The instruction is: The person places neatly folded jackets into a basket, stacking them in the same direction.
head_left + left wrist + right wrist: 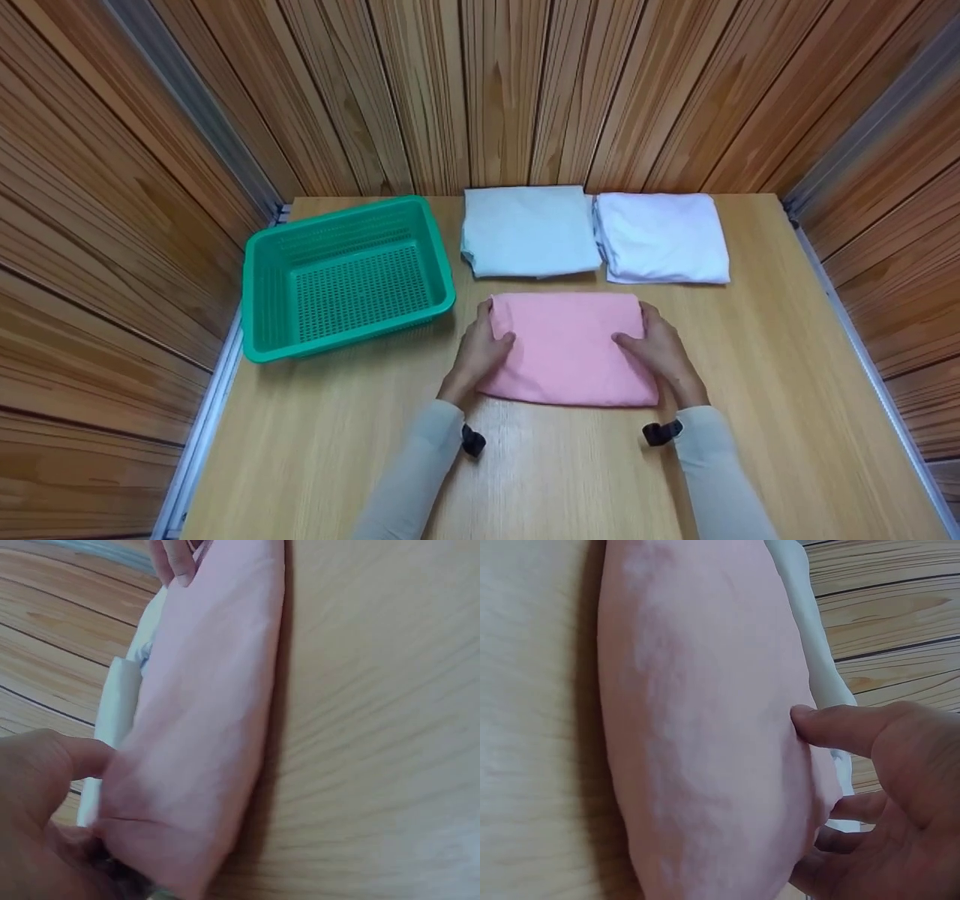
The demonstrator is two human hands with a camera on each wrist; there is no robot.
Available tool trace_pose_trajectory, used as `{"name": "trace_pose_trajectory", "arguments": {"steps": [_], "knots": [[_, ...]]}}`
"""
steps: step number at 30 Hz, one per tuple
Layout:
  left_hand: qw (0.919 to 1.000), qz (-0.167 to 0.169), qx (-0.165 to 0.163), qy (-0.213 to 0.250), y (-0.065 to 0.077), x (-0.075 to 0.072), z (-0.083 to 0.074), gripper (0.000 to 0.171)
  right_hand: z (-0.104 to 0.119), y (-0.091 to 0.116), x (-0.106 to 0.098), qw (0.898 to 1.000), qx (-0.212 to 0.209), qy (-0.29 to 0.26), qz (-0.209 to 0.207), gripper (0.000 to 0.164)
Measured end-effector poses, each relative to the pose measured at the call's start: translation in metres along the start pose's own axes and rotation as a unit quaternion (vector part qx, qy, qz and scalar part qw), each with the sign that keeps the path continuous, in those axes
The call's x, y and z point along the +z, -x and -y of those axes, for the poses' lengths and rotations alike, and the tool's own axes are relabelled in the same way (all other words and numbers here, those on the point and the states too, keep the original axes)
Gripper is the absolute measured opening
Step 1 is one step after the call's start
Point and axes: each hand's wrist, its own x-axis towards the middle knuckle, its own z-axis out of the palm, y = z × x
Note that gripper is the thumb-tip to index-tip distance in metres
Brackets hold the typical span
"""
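Note:
A folded pink cloth [570,349] lies flat in front of the person, its long side running left to right. The left hand [482,349] grips its left edge, thumb on top and fingers round the side. At the opposite edge the right hand [660,346] holds the cloth the same way, and the right wrist view shows its thumb [832,724] on the upper face with the fingers tucked at the side. Behind the pink cloth are a folded pale blue-green cloth [531,232] and, to its right, a folded white cloth [664,238].
A green plastic basket [259,300] with a perforated bottom stands at the back left of the wooden table [360,427]. Wood-panelled walls [495,90] rise behind and at both sides, with metal rails along the table's sides.

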Motion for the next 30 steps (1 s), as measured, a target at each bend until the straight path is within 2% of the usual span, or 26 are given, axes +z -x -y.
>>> {"name": "trace_pose_trajectory", "arguments": {"steps": [6, 9, 15, 19, 21, 24, 27, 30], "knots": [[0.9956, 0.007, 0.046, 0.082, -0.003, -0.005, 0.006, 0.074, 0.003, 0.001, 0.0, 0.999, 0.034, -0.016, 0.011, 0.097], [0.9932, 0.011, 0.055, 0.102, -0.004, -0.007, 0.008, 0.072, 0.006, 0.002, -0.001, 0.999, 0.037, -0.017, 0.012, 0.097], [0.9934, 0.01, 0.043, 0.106, -0.001, -0.008, 0.014, 0.07, 0.014, 0.004, -0.001, 0.999, 0.032, -0.009, 0.039, 0.097], [0.9936, 0.003, 0.052, 0.1, -0.001, -0.008, 0.014, 0.074, 0.017, 0.003, 0.0, 0.997, 0.026, -0.011, 0.068, 0.101], [0.9933, 0.004, 0.062, 0.098, -0.001, -0.008, 0.013, 0.077, 0.015, 0.002, 0.001, 0.997, 0.013, -0.032, 0.074, 0.102], [0.9929, 0.02, 0.067, 0.096, -0.001, -0.01, 0.014, 0.075, 0.007, 0.001, 0.003, 0.991, -0.038, -0.097, 0.081, 0.096], [0.9919, 0.047, 0.064, 0.1, 0.0, -0.011, 0.018, 0.061, -0.003, 0.001, 0.004, 0.979, -0.082, -0.159, 0.098, 0.081], [0.9894, 0.067, 0.046, 0.12, -0.002, -0.013, 0.021, 0.049, -0.01, 0.001, 0.002, 0.97, -0.09, -0.192, 0.12, 0.065]]}}
